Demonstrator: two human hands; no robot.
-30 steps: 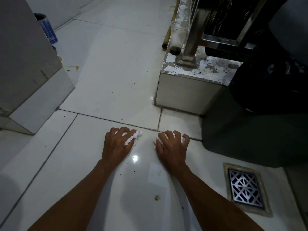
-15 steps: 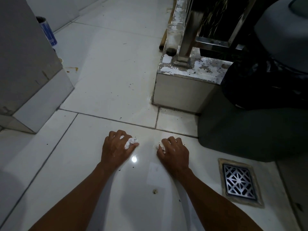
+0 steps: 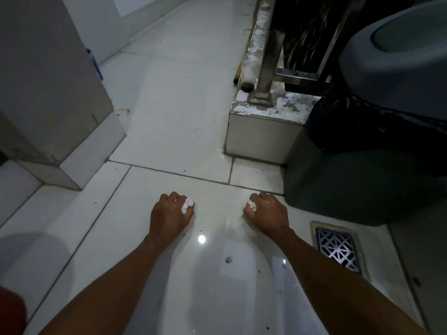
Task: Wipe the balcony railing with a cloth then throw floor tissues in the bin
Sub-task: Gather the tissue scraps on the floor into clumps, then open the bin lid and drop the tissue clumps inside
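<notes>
Tiled floor (image 3: 174, 122) | left hand (image 3: 169, 215) clenched on tissue (image 3: 186, 206) | right hand (image 3: 266, 215) clenched on second tissue (image 3: 251, 205)

Glossy white tiled floor (image 3: 174, 112), dark grout lines crossing at mid-distance. Scattered dark specks, one small crumb (image 3: 227, 259) near centre. Metal drain grate (image 3: 338, 250) set in floor, near right. Grey bin (image 3: 362, 184) with black liner stands far right, just beyond grate. Low concrete kerb (image 3: 263, 139) with flaking paint left of bin. Tiled plinth (image 3: 72, 160) at left. Wooden stick (image 3: 238, 73) lies along kerb, far
</notes>
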